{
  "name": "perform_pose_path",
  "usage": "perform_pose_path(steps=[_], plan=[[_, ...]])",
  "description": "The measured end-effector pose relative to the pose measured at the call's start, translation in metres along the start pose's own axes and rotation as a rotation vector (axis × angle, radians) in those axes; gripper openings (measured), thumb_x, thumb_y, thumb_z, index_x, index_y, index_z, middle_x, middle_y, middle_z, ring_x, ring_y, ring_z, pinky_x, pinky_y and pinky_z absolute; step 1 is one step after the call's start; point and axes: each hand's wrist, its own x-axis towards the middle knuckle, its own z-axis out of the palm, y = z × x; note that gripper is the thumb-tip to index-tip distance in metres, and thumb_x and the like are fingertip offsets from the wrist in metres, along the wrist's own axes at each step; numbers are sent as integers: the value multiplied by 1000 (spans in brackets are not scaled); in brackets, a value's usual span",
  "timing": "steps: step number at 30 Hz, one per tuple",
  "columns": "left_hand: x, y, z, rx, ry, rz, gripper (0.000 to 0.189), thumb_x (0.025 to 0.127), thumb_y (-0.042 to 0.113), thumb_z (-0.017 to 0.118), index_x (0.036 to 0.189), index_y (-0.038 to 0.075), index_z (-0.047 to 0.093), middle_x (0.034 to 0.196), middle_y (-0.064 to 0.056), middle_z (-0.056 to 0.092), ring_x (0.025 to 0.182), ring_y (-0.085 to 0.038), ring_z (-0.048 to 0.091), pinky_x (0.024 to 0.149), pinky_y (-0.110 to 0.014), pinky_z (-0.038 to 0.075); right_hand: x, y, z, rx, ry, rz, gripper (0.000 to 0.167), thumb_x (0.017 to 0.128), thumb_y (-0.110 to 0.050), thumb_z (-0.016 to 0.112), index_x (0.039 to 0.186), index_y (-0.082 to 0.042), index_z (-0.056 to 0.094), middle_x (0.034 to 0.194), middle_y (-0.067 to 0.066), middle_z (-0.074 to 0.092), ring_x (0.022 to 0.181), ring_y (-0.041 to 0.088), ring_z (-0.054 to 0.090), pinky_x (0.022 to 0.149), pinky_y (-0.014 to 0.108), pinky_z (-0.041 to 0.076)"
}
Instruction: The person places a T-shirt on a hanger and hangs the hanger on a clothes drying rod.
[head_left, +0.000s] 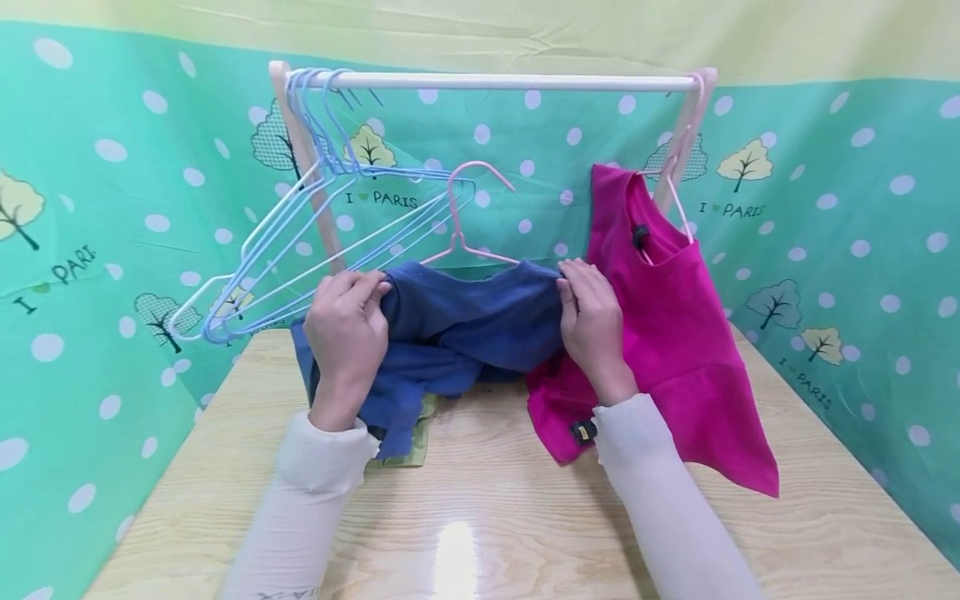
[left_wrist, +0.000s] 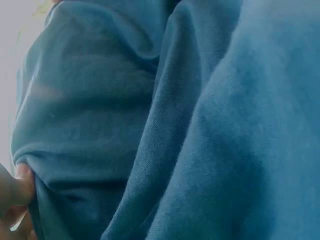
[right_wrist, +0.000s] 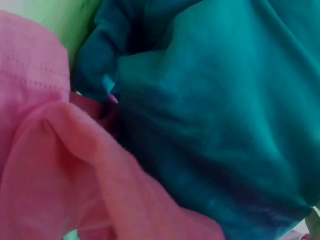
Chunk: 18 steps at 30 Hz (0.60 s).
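Observation:
Both hands hold a dark blue shirt (head_left: 480, 312) by its shoulders in the head view, its neckline stretched between them. At the left shoulder, my left hand (head_left: 348, 333) pinches the cloth between thumb and fingers. My right hand (head_left: 592, 321) grips the other shoulder the same way. A pink hanger (head_left: 454, 208) stands out of the neckline, hook up and below the rail, its lower part hidden inside the shirt. Blue cloth (left_wrist: 90, 110) fills most of the left wrist view, with fingertips at its left edge. In the right wrist view, the blue shirt (right_wrist: 215, 100) lies against pink cloth (right_wrist: 40, 150).
A white rail (head_left: 487, 81) on wooden posts crosses the back of the table (head_left: 480, 517). Several blue and white hangers (head_left: 322, 167) hang at its left end. A magenta garment (head_left: 675, 333) hangs at the right. Light green cloth (head_left: 416, 446) lies beneath the blue shirt.

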Motion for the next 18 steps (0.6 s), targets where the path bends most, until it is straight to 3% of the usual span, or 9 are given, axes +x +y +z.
perform_pose_path(steps=[5,10,18], plan=[[0,-2,0,-14,14,-30,22,100,18,68,98,-1,80,93,-16,73,84,-38,63,77,-51,55,-4,5,-2,49,14,8,30,98,7,58,127,9,66,127,24,67,124,41,60,113,47,42],[-1,-4,0,-13,13,-43,22,99,19,68,98,0,80,92,-16,73,83,-38,63,76,-51,55,-8,10,-2,55,85,15,25,97,5,63,121,6,71,117,22,72,109,42,66,102,47,50],[-1,-8,2,-35,10,-53,20,98,17,70,97,0,81,92,-16,73,84,-38,64,77,-52,55,-12,10,-6,46,146,80,19,100,4,59,109,3,75,104,20,75,93,37,70,86,48,56]])
